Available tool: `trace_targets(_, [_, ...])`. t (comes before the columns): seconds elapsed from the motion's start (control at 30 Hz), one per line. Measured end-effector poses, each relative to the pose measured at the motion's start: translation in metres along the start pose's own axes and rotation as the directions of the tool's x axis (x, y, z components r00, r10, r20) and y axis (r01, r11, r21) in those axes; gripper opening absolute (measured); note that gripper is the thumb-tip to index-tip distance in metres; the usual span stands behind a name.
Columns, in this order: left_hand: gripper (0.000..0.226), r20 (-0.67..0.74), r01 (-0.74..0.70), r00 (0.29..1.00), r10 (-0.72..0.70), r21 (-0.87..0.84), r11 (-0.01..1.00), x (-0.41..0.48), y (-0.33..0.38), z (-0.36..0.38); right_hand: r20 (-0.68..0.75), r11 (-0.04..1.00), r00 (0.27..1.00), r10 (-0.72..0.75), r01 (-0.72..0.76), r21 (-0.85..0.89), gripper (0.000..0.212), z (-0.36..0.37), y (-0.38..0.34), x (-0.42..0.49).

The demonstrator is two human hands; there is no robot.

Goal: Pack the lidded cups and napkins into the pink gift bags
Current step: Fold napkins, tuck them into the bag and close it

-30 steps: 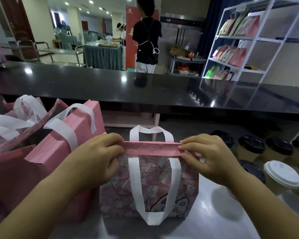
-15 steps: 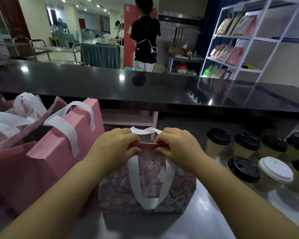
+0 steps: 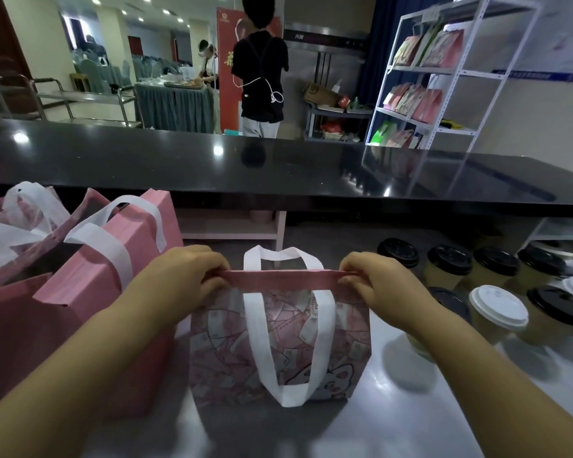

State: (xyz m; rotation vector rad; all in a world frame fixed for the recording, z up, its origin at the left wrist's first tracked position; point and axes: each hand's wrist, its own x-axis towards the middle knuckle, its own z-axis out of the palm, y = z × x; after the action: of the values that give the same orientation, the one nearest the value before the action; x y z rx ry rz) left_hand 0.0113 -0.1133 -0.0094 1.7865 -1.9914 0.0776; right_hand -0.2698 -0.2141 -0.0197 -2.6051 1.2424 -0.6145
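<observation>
Pink gift bag (image 3: pixel 278 345) upright | left hand (image 3: pixel 182 279), right hand (image 3: pixel 377 285) pinching opposite rim ends

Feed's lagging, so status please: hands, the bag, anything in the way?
Left hand and right hand pinch opposite ends of the folded top of the patterned bag. Bag upright, mouth closed. Lidded cups stand to its right, not in the way.

Middle bag (image 3: pixel 278 342): pink with picture pattern, white handles. Left bags (image 3: pixel 90 292): plain pink. Cups (image 3: pixel 497 312): tan, black or white lids. Counter (image 3: pixel 212 166): black.
</observation>
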Motion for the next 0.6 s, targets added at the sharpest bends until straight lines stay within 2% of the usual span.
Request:
trace_targets(0.23, [0.025, 0.025, 0.100, 0.995, -0.100, 0.006, 0.995, -0.009, 0.007, 0.000, 0.028, 0.990, 0.997, 0.072, -0.074, 0.119, 0.023, 0.001, 0.011, -0.007])
trace_targets(0.3, [0.029, 0.012, 0.115, 0.993, -0.115, 0.016, 0.993, -0.011, 0.010, -0.002, 0.006, 0.988, 0.996, 0.090, -0.090, 0.123, 0.021, 0.000, 0.013, -0.006])
trace_targets(0.43, [0.027, -0.024, 0.126, 0.992, -0.126, 0.000, 0.992, -0.010, 0.017, -0.014, -0.119, 0.989, 0.990, 0.071, -0.054, 0.141, 0.015, -0.013, 0.013, -0.004])
trace_targets(0.6, [0.028, -0.212, -0.025, 0.977, 0.022, -0.013, 1.000, 0.002, 0.026, -0.046, -0.341, 0.977, 0.940, 0.003, 0.070, 0.203, 0.022, -0.051, 0.003, 0.010])
